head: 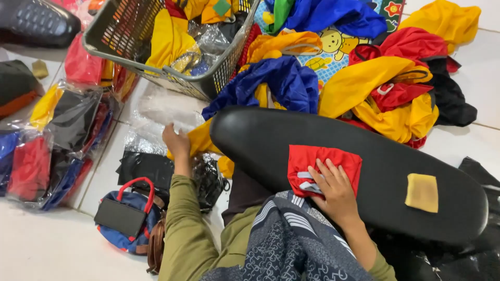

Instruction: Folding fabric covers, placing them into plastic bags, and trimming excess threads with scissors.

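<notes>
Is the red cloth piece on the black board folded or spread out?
Folded. The red cloth piece lies as a compact, squared packet on the black board, with the right hand pressing on its lower edge.

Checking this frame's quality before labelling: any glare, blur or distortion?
Head view: even, soft light; glare streaks along the black oval board and on clear plastic bags. The left hand looks slightly soft; the right hand on the folded red cloth is sharp. Floor tile lines bend near the edges.

Black oval board point(385, 171) bearing a folded red cloth point(323, 158) and yellow sponge point(422, 192), white tiled floor point(47, 244) strewn with bagged garments point(57, 140)
</notes>
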